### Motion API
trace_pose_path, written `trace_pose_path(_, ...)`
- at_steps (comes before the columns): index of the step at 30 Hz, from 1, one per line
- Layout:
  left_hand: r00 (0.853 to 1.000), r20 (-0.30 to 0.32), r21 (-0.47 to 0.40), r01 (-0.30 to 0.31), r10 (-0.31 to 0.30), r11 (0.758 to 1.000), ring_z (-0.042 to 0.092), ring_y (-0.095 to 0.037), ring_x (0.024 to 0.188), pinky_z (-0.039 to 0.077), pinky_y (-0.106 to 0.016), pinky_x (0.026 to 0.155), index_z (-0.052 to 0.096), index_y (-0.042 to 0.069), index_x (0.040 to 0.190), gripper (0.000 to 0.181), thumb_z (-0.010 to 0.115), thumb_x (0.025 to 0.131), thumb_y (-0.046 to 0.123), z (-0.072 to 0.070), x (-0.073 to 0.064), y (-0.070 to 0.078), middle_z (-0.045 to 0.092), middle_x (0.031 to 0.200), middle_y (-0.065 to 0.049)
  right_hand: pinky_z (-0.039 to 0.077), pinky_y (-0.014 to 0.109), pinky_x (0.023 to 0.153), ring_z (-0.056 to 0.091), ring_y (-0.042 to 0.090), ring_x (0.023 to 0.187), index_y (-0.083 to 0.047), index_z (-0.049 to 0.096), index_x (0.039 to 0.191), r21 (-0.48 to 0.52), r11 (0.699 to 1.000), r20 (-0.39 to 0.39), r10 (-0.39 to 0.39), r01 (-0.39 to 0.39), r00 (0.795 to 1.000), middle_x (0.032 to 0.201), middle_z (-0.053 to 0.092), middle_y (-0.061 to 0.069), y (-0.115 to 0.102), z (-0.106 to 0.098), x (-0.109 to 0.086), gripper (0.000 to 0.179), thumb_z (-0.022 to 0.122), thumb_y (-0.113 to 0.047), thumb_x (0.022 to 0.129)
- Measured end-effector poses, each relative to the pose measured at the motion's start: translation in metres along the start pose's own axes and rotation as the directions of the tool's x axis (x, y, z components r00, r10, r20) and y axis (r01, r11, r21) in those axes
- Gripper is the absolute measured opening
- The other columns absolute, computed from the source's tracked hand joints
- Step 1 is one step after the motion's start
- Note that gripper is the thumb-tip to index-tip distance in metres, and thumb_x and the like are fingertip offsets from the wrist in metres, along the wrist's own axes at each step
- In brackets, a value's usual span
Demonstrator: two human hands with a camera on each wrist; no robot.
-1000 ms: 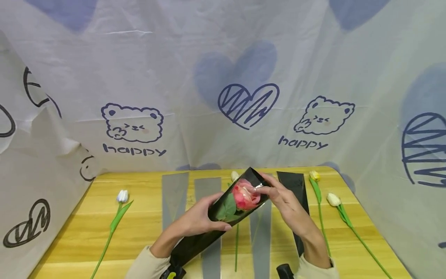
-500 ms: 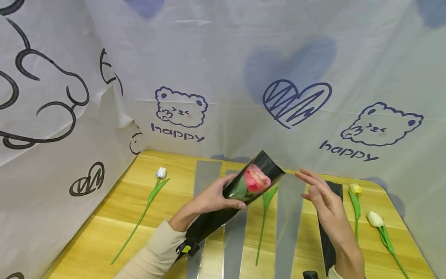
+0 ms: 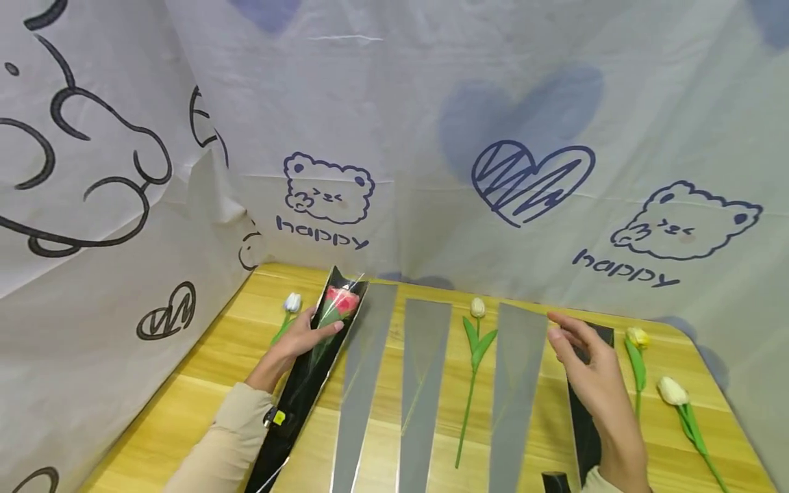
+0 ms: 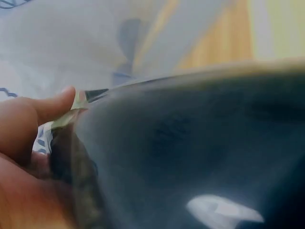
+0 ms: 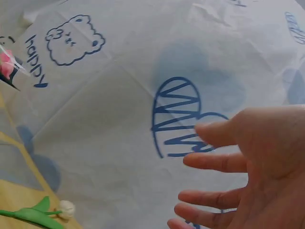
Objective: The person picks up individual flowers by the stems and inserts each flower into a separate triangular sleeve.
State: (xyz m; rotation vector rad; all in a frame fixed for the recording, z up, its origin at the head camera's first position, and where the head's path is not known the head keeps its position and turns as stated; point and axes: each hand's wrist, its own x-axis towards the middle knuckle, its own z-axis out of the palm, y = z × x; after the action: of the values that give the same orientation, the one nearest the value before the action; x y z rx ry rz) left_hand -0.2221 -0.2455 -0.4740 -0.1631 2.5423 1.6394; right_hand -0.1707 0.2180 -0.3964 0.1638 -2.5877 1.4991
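A pink rose (image 3: pixel 342 301) with green leaves sits inside a long black flower sleeve (image 3: pixel 300 397) with a clear front. My left hand (image 3: pixel 301 340) grips this sleeve near its upper end, thumb across the front, at the left part of the table. Dark, shiny film of the sleeve (image 4: pixel 190 138) fills most of the left wrist view. My right hand (image 3: pixel 598 387) holds nothing; its fingers are relaxed and spread in the right wrist view. It hovers above another black sleeve (image 3: pixel 582 418) lying on the right side.
Three grey translucent sleeves (image 3: pixel 370 356) lie lengthwise on the wooden table (image 3: pixel 450 452). A white tulip (image 3: pixel 477 308) lies between two of them. Farther right are a yellow tulip (image 3: pixel 637 337) and another white tulip (image 3: pixel 673 390). A pale tulip (image 3: pixel 292 302) lies partly behind my left hand.
My right hand has left the rose and drawn away to the right. My left hand has carried the sleeve with the rose leftward and turned it more upright. The head view has shifted right.
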Motion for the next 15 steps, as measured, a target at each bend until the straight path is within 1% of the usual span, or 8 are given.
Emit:
trace_pose_path(2,0.999,-0.043,0.048,0.034,-0.032,0.998,0.049,-0.046,0.129,0.040,-0.055,0.107,0.032,-0.012,0.152,0.074,0.067,0.101,0.029,0.002,0.004,-0.009,0.046,0.144,-0.035,0.042,0.057,0.103,0.044,0.040,0.135,-0.011,0.046,0.154,-0.026,0.999,0.043,0.028,-0.027,0.999,0.156,0.040,0.021,0.002,0.003,0.002,0.061,0.052,-0.048,0.106)
trace_pose_path(4,0.995,-0.091,0.104,0.047,-0.038,0.993,0.045,-0.049,0.134,0.039,-0.058,0.109,0.031,-0.013,0.152,0.077,0.068,0.100,0.030,0.005,0.006,-0.014,0.043,0.147,-0.036,0.035,0.071,0.101,0.037,0.047,0.140,-0.011,0.044,0.155,-0.048,0.998,0.081,0.048,-0.044,0.996,0.161,0.032,0.023,0.004,0.006,0.003,0.064,0.054,-0.050,0.105)
trace_pose_path(5,0.994,-0.104,0.133,0.051,-0.037,0.990,0.044,-0.050,0.135,0.039,-0.059,0.108,0.031,-0.014,0.152,0.078,0.069,0.099,0.030,0.007,0.007,-0.015,0.042,0.149,-0.037,0.034,0.072,0.102,0.036,0.049,0.141,-0.011,0.044,0.155,-0.059,0.997,0.100,0.058,-0.052,0.993,0.162,0.029,0.024,0.004,0.007,0.003,0.065,0.054,-0.051,0.105)
trace_pose_path(7,0.991,-0.131,0.187,0.041,-0.017,0.982,0.046,-0.051,0.133,0.041,-0.060,0.107,0.035,-0.014,0.150,0.076,0.070,0.098,0.029,0.009,0.009,-0.016,0.045,0.146,-0.038,0.035,0.073,0.101,0.036,0.049,0.140,-0.011,0.044,0.155,-0.081,0.995,0.121,0.067,-0.057,0.990,0.163,0.026,0.026,0.006,0.009,0.002,0.064,0.054,-0.050,0.105)
trace_pose_path(9,0.987,-0.161,0.248,0.041,-0.001,0.968,0.048,-0.053,0.130,0.042,-0.061,0.104,0.036,-0.014,0.149,0.074,0.071,0.097,0.027,0.009,0.009,-0.015,0.048,0.143,-0.038,0.036,0.072,0.100,0.038,0.050,0.139,-0.010,0.045,0.154,-0.097,0.994,0.134,0.067,-0.055,0.989,0.163,0.025,0.027,0.006,0.011,0.002,0.063,0.055,-0.048,0.105)
trace_pose_path(10,0.985,-0.175,0.278,0.045,0.005,0.960,0.049,-0.053,0.129,0.043,-0.061,0.103,0.036,-0.013,0.149,0.075,0.072,0.097,0.026,0.008,0.009,-0.015,0.048,0.142,-0.039,0.037,0.072,0.099,0.039,0.050,0.139,-0.010,0.045,0.154,-0.101,0.993,0.140,0.067,-0.053,0.988,0.163,0.025,0.028,0.007,0.012,0.002,0.062,0.055,-0.047,0.105)
trace_pose_path(13,0.980,-0.200,0.347,0.051,0.021,0.936,0.044,-0.054,0.133,0.040,-0.062,0.106,0.031,-0.013,0.152,0.077,0.071,0.097,0.023,0.003,0.005,-0.013,0.044,0.147,-0.039,0.038,0.071,0.099,0.040,0.050,0.138,-0.010,0.046,0.153,-0.112,0.993,0.154,0.058,-0.041,0.986,0.162,0.026,0.028,0.006,0.015,0.004,0.063,0.055,-0.048,0.105)
trace_pose_path(15,0.974,-0.217,0.388,0.030,0.059,0.921,0.045,-0.054,0.133,0.040,-0.061,0.106,0.032,-0.014,0.152,0.075,0.071,0.097,0.020,-0.002,0.000,-0.012,0.044,0.146,-0.039,0.039,0.071,0.099,0.041,0.049,0.137,-0.010,0.046,0.153,-0.116,0.993,0.161,0.051,-0.032,0.986,0.162,0.027,0.028,0.005,0.017,0.005,0.063,0.055,-0.050,0.105)
